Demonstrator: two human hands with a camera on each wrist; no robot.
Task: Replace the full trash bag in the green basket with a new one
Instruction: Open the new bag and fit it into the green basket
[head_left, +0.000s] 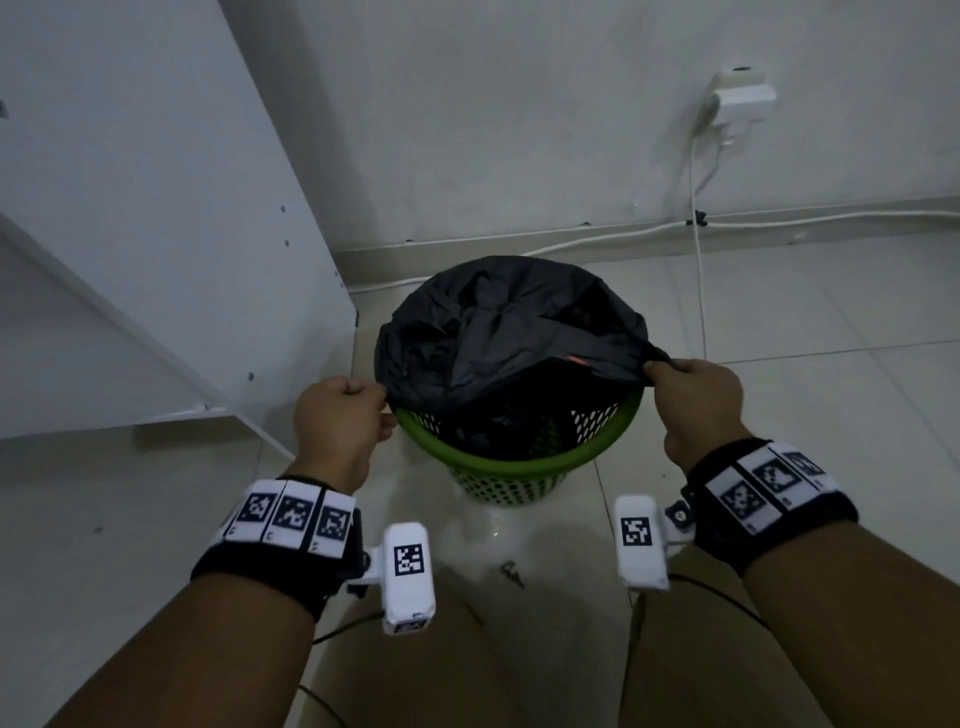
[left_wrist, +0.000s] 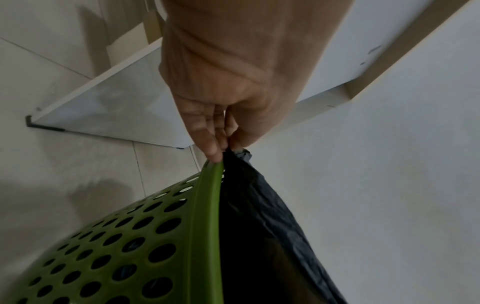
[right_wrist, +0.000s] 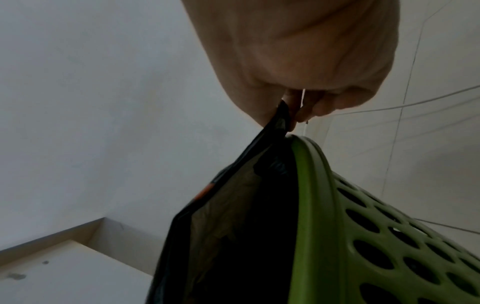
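Note:
A green perforated basket (head_left: 524, 462) stands on the tiled floor with a black trash bag (head_left: 498, 332) in it. The bag's near edge is lifted off the near rim, while its far edge still covers the far rim. My left hand (head_left: 340, 421) pinches the bag's edge at the basket's left side; in the left wrist view the fingertips (left_wrist: 215, 154) sit at the green rim (left_wrist: 207, 205) beside the black bag (left_wrist: 259, 226). My right hand (head_left: 691, 397) pinches the bag's edge on the right, seen up close where the bag (right_wrist: 280, 117) meets the rim (right_wrist: 317, 185).
A white cabinet (head_left: 156, 208) stands close on the left, next to the basket. Behind is a white wall with a plug adapter (head_left: 740, 98) and white cables (head_left: 698, 249) running along the skirting. A small dark object (head_left: 511, 571) lies on the floor near my legs.

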